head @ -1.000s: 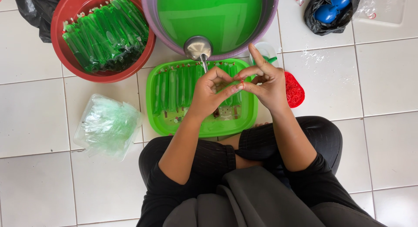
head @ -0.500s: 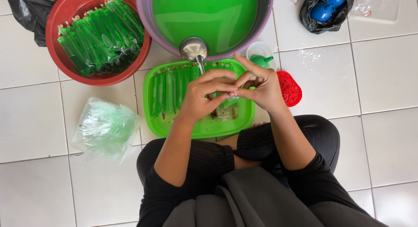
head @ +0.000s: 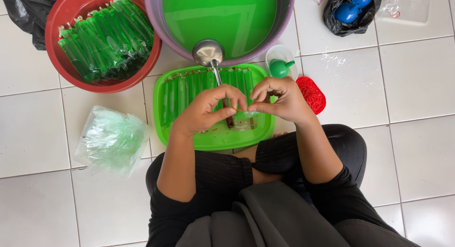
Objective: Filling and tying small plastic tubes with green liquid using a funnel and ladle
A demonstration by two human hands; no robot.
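Green plastic tube bag (head: 246,113) is now pinched between both hands: the left hand (head: 208,109) and right hand (head: 279,100) have drawn closer together above the green tray (head: 213,140), fingers closed on its top, probably tying it.

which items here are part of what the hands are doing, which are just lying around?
In use:
left hand and right hand, pinching a small clear plastic tube bag
flat green plastic tray of filled tubes
metal ladle
purple basin of green liquid
red basin of tied green tubes
small green funnel
red rubber bands
clear bag of empty sleeves

Lying about:
black bag with blue objects
black plastic bag
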